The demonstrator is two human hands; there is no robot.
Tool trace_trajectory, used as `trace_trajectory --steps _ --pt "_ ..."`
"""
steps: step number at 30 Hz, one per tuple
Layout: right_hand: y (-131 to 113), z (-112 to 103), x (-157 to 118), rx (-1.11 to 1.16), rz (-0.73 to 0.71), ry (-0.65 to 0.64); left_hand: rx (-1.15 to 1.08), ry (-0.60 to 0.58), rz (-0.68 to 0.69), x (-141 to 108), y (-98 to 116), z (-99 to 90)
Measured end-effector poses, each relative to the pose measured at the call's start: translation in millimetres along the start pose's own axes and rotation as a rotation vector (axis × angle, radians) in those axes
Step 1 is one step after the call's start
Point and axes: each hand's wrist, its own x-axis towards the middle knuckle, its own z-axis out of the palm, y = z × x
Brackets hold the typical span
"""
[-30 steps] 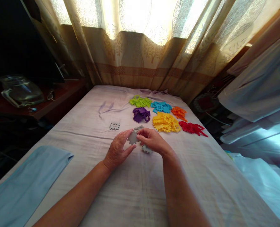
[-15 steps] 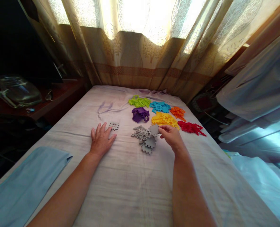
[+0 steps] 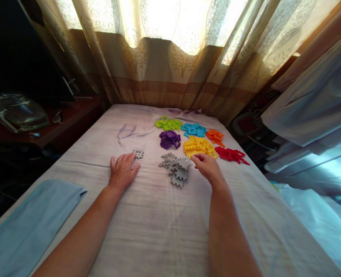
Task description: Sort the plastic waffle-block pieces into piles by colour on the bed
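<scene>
Bedsheet (image 3: 158, 223) under grey interlocking pieces (image 3: 176, 169). Left hand (image 3: 123, 171) spread flat beside single grey window piece (image 3: 138, 154). Right hand (image 3: 206, 166) fingertips pinched together at pile edge, grip unclear

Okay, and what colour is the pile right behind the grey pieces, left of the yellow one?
The pile is purple, clearest in the head view.

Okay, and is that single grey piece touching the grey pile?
Apart. The head view shows the single grey piece lying left of the grey pile, with a strip of bare sheet between them.
</scene>
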Motion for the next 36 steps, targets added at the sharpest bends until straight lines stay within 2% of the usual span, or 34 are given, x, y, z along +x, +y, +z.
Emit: trace_trajectory --steps 5,7,10,12,16,19,21,24,30,33,36 --pt "-3.8 0.3 -2.0 0.023 -0.024 -0.024 0.029 -0.001 -0.018 12.1 2.5 -2.2" --pt "-3.3 -0.2 -2.1 0.035 -0.028 -0.018 0.054 -0.07 -0.02 24.7 2.4 -2.9" --pt "-1.1 -2.1 -1.8 0.053 -0.031 0.007 0.104 -0.287 -0.008 47.5 -0.8 -4.8" --pt "0.0 -4.1 -1.7 0.064 -0.025 0.025 0.122 -0.386 0.022 60.6 -4.2 -7.2" --pt "0.4 -8.6 -1.8 0.084 -0.003 0.035 0.138 -0.397 0.078 71.6 -7.5 -14.2" --pt "0.1 -11.0 -1.9 0.115 0.008 0.032 0.108 -0.372 0.11 66.8 0.1 -18.2" --pt "-0.2 -11.8 -2.1 0.133 0.008 0.04 0.013 -0.319 0.163 59.9 12.5 -18.6" --pt "-1.2 -12.2 -2.7 0.144 0.005 0.049 -0.168 -0.237 0.268 47.3 39.7 -15.1" --pt "-2.5 -13.8 -3.7 0.145 0.004 0.04 -0.346 -0.194 0.381 19.4 90.1 -3.7" --pt "-1.4 -13.3 -2.5 0.145 -0.001 0.037 -0.365 -0.189 0.383 7.0 99.0 2.6" --pt "0.5 -11.5 -0.5 0.164 -0.029 0.021 -0.358 -0.181 0.358 -0.9 97.6 10.4"
